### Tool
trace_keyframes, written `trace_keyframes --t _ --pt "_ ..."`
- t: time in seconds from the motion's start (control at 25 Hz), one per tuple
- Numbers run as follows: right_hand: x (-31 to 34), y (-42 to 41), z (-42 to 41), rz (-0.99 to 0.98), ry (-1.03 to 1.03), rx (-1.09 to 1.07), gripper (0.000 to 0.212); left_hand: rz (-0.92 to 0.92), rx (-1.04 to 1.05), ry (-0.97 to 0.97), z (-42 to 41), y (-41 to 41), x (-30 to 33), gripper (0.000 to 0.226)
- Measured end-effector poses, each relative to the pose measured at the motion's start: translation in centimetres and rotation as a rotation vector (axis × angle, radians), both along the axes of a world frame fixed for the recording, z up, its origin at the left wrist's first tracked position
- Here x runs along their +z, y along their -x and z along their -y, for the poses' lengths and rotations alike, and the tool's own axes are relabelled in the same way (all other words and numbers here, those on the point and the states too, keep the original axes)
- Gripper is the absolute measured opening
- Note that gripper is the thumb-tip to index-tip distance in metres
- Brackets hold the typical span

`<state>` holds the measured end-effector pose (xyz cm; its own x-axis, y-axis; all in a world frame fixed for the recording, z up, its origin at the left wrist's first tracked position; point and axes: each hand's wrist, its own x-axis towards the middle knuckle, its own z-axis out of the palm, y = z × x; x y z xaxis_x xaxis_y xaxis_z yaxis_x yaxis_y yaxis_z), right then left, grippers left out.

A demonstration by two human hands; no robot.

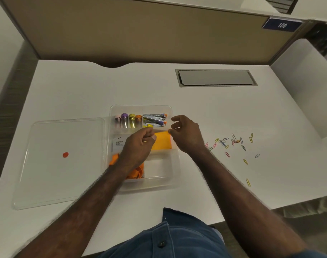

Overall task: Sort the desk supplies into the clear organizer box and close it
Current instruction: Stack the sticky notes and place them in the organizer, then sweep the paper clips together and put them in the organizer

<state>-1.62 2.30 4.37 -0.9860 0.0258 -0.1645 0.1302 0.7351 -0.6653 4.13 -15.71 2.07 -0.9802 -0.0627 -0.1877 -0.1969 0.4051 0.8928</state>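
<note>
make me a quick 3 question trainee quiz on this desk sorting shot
1. True or false: the clear lid is already closed on the organizer box.
2. Where are the coloured paper clips now? A) in the box's front right compartment B) loose on the desk, right of the box C) on the lid
3. Fill in: the four capped tubes sit in the box's far ______ compartment.

Key
1. False. The lid lies flat on the desk left of the box, with a small orange dot on it.
2. B. They are scattered past the right hand.
3. Left; the left hand is nearer than them, over the box.
</note>
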Motion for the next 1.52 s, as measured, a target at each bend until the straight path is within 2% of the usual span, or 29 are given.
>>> trace_keyframes --t 0.28,0.4,0.6,0.8,0.92,1.0,1.12,1.32,1.4,1.52 --pt "-1.0 -4.0 -6.1 -0.204 0.137 -0.132 0.038 -0.058 -0.103 -0.033 -5.0 -1.0 1.5 0.047" --pt "-3.0 -6.1 -9.8 -0.199 0.082 -0.153 0.043 -0.103 -0.184 -0.005 -8.5 -1.7 1.1 0.049" --pt "-5.7 -9.1 -15.7 -0.235 -0.058 -0.108 0.051 -0.142 -0.349 0.155 -14.1 -2.9 -0.7 0.06" --pt "-7.3 -11.4 -23.0 -0.197 -0.305 -0.093 0.09 -0.119 -0.521 0.345 -18.6 -3.7 -4.3 0.082" --pt "-8.9 -13.0 -27.7 -0.017 -0.461 -0.104 0.122 -0.127 -0.598 0.584 -19.7 -4.1 -7.1 0.095" --pt "-10.2 -14.0 -30.0 0.089 -0.547 -0.074 0.133 -0.068 -0.563 0.727 -20.1 -4.3 -8.5 0.106" --pt "-11.5 -14.5 -31.2 0.116 -0.587 0.003 0.131 -0.022 -0.472 0.847 -21.3 -4.8 -9.6 0.114" --pt "-12.3 -11.0 -28.9 -0.043 -0.567 0.157 0.116 -0.053 -0.472 0.957 -24.5 -3.9 -9.9 0.11" --pt "-13.0 -8.9 -27.8 -0.093 -0.566 0.225 0.108 -0.118 -0.538 0.966 -25.8 -2.9 -10.3 0.103" --pt "-13.5 -6.5 -27.4 -0.198 -0.531 0.369 0.096 -0.205 -0.558 0.868 -26.8 -1.4 -10.9 0.096"
